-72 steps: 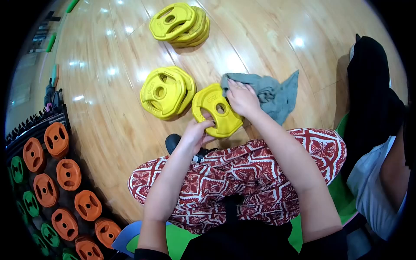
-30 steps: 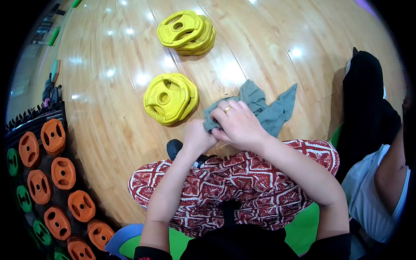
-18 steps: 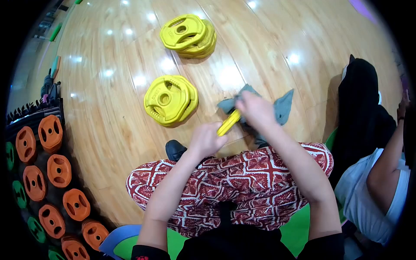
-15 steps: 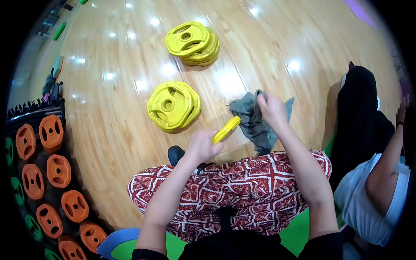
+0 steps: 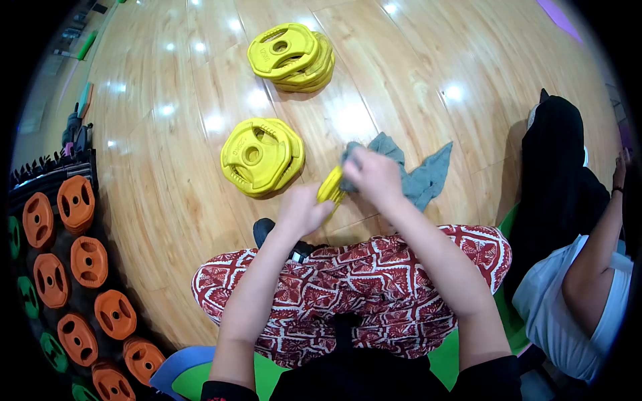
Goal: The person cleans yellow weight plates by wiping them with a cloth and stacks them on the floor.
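A yellow weight plate (image 5: 330, 188), seen edge-on, stands tilted above the floor, and my left hand (image 5: 302, 210) is closed on its near end. My right hand (image 5: 373, 175) is closed on a grey-green cloth (image 5: 428, 175), bunched against the far end of that plate. The rest of the cloth spreads out to the right. To the left of my hands lies a short stack of yellow plates (image 5: 254, 157) on the wooden floor. Farther off is a taller, uneven stack of yellow plates (image 5: 283, 50).
Orange plates (image 5: 89, 262) and green plates (image 5: 52, 351) fill a rack at the left. At the right sits another person in black trousers (image 5: 555, 160) and a light top. My crossed legs in patterned trousers (image 5: 361, 287) rest over a green seat or mat.
My right hand has moved left with the cloth, up against the held plate. That plate has shifted slightly left and stands steeper, with my left hand still on it.
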Motion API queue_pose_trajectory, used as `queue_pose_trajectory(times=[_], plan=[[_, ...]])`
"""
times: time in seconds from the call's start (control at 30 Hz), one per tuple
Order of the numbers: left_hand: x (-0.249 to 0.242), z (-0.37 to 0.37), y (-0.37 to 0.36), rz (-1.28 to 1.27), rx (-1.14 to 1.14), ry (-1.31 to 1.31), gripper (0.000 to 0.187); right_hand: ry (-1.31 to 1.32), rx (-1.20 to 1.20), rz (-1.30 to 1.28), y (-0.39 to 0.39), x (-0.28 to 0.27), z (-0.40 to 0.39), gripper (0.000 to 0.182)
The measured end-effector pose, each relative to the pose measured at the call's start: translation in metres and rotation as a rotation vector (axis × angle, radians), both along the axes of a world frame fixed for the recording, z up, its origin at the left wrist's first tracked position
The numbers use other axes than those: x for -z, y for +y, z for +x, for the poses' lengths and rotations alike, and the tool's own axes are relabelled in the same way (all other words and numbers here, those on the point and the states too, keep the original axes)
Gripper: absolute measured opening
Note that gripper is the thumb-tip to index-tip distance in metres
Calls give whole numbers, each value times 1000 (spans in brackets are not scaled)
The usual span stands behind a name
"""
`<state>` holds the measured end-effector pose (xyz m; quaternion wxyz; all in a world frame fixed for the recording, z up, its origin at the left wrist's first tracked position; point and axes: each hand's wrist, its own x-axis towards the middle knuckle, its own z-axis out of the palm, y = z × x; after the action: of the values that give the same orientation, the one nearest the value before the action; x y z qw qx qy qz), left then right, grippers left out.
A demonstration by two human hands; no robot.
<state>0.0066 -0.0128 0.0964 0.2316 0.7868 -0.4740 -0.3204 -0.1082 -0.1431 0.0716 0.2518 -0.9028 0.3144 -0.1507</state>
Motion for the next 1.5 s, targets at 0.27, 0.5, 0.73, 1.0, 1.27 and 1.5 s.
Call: queue_pose_trajectory(times=[0.27,0.5,0.73,1.0,1.27,1.5], plan=[[-3,2,14,118,43,-22,28,-258,147,233,-10,-27,12,25],[-9,-5,3,156,-44,-72,30,-157,-255,47,17,-24,11,21],[8,-9,3,60,-92,-79,32,-123,-263,3,22,-25,9,21],[-2,-8,12,49,-31,-74,30,337,-133,135,-25,15,-21,27],[-6,-3,25,96,-36,-87,34,-194,101,254,-11,-26,-1,22],[-8,-5,13,85,32,-163,43,-335,-337,-111,23,-32,9,18]])
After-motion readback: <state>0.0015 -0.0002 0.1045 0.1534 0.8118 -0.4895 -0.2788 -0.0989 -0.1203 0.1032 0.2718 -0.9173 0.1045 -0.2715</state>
